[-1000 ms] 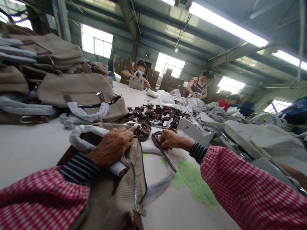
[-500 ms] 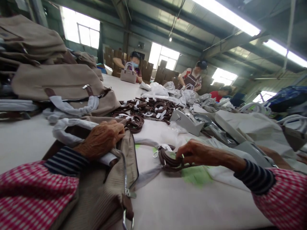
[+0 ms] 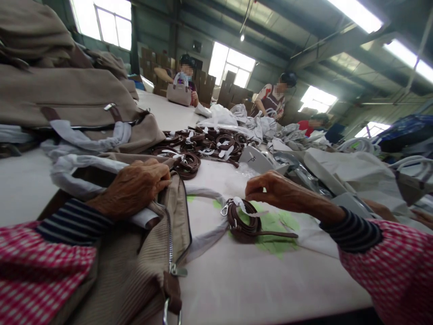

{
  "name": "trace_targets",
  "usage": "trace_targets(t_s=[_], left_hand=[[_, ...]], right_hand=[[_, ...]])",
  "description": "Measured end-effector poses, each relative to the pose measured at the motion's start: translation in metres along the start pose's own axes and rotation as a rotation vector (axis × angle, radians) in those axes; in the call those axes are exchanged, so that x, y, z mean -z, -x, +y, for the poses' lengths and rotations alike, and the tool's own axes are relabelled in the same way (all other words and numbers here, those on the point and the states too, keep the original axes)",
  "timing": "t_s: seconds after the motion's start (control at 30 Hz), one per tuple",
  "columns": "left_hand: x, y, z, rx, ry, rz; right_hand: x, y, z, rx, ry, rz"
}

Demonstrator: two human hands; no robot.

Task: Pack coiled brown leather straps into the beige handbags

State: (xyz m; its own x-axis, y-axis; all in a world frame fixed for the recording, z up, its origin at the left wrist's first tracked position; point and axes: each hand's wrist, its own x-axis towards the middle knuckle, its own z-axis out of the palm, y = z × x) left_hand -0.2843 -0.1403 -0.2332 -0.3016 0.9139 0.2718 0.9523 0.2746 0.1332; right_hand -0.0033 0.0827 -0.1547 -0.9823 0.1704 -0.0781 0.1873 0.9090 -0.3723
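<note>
A beige ribbed handbag (image 3: 145,262) with brown trim lies tilted at the left, its metal zipper running along the near opening. My left hand (image 3: 135,185) is closed on the bag's upper edge, beside a handle wrapped in white (image 3: 71,176). A coiled brown strap (image 3: 241,221) with a metal clip and a white paper band rests on the table, one end sticking out to the right. Just above the coil, my right hand (image 3: 270,192) has its fingers curled into a pinch close to the white band. Whether anything is between the fingertips I cannot make out.
Several coiled straps (image 3: 213,144) lie piled behind on the white table (image 3: 216,289). More beige bags (image 3: 84,97) are stacked at left. White wrapping and bags (image 3: 352,176) crowd the right. Across the table are co-workers, one with a small handbag (image 3: 179,94).
My right hand has let go of the coiled strap and risen slightly above it. The coil now lies with its end exposed. My left hand keeps its hold on the handbag.
</note>
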Motion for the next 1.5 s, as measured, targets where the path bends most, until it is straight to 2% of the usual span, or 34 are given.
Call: trace_targets(t_s=[0.27,0.33,0.4,0.5,0.7,0.8,0.87,0.93,1.1,1.27,1.37,1.5], left_hand=[[-0.003,-0.001,-0.003,-0.028,-0.027,0.013],[-0.004,-0.001,-0.005,-0.035,-0.009,0.023],[-0.005,-0.001,-0.006,-0.039,0.009,0.025],[-0.006,0.000,-0.008,-0.050,0.015,0.038],[-0.006,-0.001,-0.006,-0.025,0.048,0.034],[-0.004,-0.002,-0.003,-0.004,0.018,0.019],[-0.003,-0.002,-0.002,0.003,-0.011,-0.001],[-0.002,-0.001,-0.002,-0.006,-0.021,-0.012],[0.000,0.003,-0.003,-0.058,-0.026,0.011],[0.002,0.003,0.000,-0.038,-0.047,-0.024],[0.002,0.002,0.001,-0.005,-0.049,-0.038],[-0.001,0.001,-0.002,-0.051,-0.049,0.004]], right_hand=[[-0.039,-0.014,-0.022,0.099,0.195,0.145],[-0.042,-0.022,-0.029,0.097,0.288,0.092],[-0.041,-0.031,-0.035,0.034,0.363,0.019],[-0.036,-0.043,-0.041,-0.045,0.345,-0.022],[-0.039,-0.052,-0.019,-0.091,0.027,0.058],[-0.041,-0.040,-0.013,-0.039,-0.141,0.167],[-0.038,-0.028,-0.015,-0.024,-0.175,0.216],[-0.033,-0.015,-0.020,-0.053,-0.163,0.193],[-0.020,-0.003,-0.022,-0.105,-0.077,-0.002],[-0.009,-0.012,0.006,-0.136,0.108,0.035],[-0.006,-0.019,0.022,-0.074,0.182,0.031],[-0.008,-0.025,0.028,0.010,0.283,-0.026]])
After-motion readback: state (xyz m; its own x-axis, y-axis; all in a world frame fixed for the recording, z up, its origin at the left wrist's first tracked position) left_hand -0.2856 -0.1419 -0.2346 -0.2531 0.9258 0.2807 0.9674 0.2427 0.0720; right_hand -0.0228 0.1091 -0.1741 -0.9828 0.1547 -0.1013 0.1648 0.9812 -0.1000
